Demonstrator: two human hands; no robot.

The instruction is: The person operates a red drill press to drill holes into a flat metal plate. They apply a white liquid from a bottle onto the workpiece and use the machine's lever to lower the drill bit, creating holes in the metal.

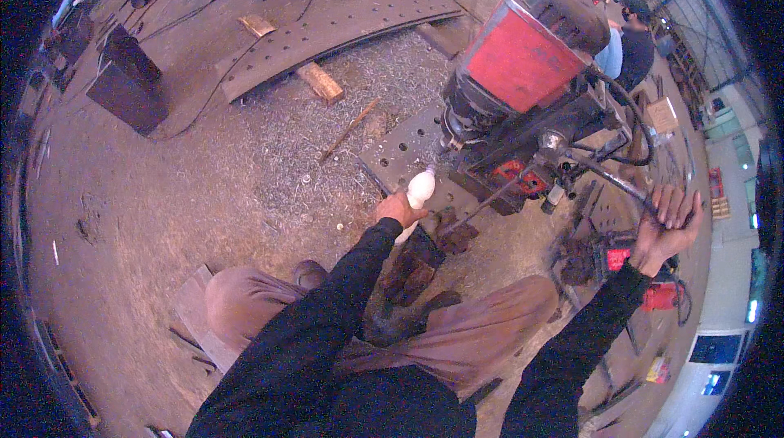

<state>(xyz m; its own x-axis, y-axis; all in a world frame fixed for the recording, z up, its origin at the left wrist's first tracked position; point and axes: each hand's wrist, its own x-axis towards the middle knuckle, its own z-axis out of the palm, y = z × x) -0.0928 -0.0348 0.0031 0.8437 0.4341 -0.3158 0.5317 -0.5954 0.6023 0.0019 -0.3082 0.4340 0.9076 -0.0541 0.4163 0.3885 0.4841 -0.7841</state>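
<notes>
My left hand (pixel 398 210) is closed around a white plastic bottle (pixel 421 186). Its rounded end leans over a steel plate (pixel 400 150) with drilled holes, close to the drill's lower end. On that plate stands a drill press (pixel 523 54) with a red motor housing and a dark base. My right hand (pixel 668 222) reaches out to the right, its fingers bent over the end of the drill's long feed lever (pixel 616 182). The hand partly hides the lever's tip.
Metal shavings (pixel 310 168) cover the ground around the plate. Beyond lies a long perforated steel plate (pixel 351 34) on wood blocks (pixel 321 83). A steel box section (pixel 126 87) stands at the left. Another person (pixel 637 46) is at the far right. Red equipment (pixel 660 296) sits beside my right forearm.
</notes>
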